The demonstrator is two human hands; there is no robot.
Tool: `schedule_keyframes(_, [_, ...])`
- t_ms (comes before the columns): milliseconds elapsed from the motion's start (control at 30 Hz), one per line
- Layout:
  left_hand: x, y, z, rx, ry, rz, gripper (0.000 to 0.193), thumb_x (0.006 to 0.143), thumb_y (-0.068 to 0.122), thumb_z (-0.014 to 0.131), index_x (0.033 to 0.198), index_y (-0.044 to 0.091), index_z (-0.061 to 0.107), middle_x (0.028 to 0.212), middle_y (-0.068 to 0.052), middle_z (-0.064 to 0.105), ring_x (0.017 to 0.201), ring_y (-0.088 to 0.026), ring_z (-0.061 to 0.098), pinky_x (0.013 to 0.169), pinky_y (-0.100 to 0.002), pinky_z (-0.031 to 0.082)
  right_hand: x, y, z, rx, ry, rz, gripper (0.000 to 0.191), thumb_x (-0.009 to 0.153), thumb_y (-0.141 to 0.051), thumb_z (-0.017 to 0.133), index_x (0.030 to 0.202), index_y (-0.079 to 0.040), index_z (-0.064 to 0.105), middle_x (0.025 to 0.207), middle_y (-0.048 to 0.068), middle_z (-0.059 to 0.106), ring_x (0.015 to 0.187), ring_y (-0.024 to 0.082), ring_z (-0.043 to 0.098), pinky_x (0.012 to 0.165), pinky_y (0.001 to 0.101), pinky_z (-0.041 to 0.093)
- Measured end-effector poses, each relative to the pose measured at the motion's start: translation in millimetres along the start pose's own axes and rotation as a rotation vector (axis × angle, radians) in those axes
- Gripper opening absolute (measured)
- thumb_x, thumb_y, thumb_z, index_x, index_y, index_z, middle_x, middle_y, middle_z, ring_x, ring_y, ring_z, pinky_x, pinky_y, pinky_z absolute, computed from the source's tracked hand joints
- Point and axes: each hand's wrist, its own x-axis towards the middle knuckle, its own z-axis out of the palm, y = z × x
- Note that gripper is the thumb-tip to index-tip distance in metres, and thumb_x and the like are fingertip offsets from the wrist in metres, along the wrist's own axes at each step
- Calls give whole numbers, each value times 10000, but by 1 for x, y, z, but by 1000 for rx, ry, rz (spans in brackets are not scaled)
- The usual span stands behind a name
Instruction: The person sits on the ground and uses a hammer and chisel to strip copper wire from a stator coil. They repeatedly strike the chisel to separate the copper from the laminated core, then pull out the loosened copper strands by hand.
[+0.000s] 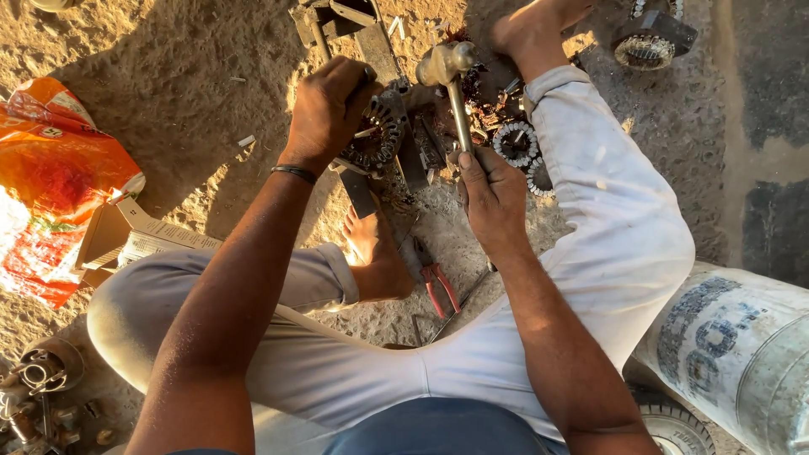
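I sit on sandy ground with my legs folded. My left hand (327,108) grips a round metal motor stator (375,139) with a ring of teeth, pressing it against a dark metal block (396,156). My right hand (490,198) is closed around the handle of a brass-coloured hammer (448,72), whose head is raised just right of the stator. A black band circles my left wrist. My bare left foot (371,253) rests just below the stator.
Other toothed stator rings (516,143) lie right of the hammer. Red-handled pliers (438,286) rest by my foot. An orange bag (50,181) and cardboard box (126,240) lie left. A grey drum (742,354) stands lower right; metal parts (42,388) sit lower left.
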Motion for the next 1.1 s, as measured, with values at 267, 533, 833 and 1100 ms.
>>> schedule_keyframes(267, [-7,-17,17,306,50,367,146,1079,195,689,1114,53,696,1060,-77,741,960,-219,717,846,-342,610,-1,6,-2,-155,-14,-296,328,1109,-320,565,1098,-31,719,619,-55,483,496,30,412,436,258,298])
schedule_keyframes(533, [-2,-9,2,253,29,277,147,1015,217,752,1033,76,714,984,-45,731,978,-243,642,897,-369,559,-3,10,32,-181,-88,-151,300,1090,-296,533,1038,-48,695,600,-77,484,462,21,406,383,263,281])
schedule_keyframes(833, [2,-13,5,188,40,218,132,1004,181,762,1054,69,713,991,-54,704,1005,-262,623,893,-379,547,13,33,42,57,-15,-353,313,1118,-325,530,1068,-54,680,647,-54,485,504,33,393,417,254,280])
schedule_keyframes(1100, [1,-19,13,182,103,232,140,1000,176,767,1044,54,714,1005,-68,704,1004,-293,622,874,-406,542,8,16,24,-117,84,-452,362,1124,-383,540,1088,-61,702,628,-68,497,513,44,418,466,263,280])
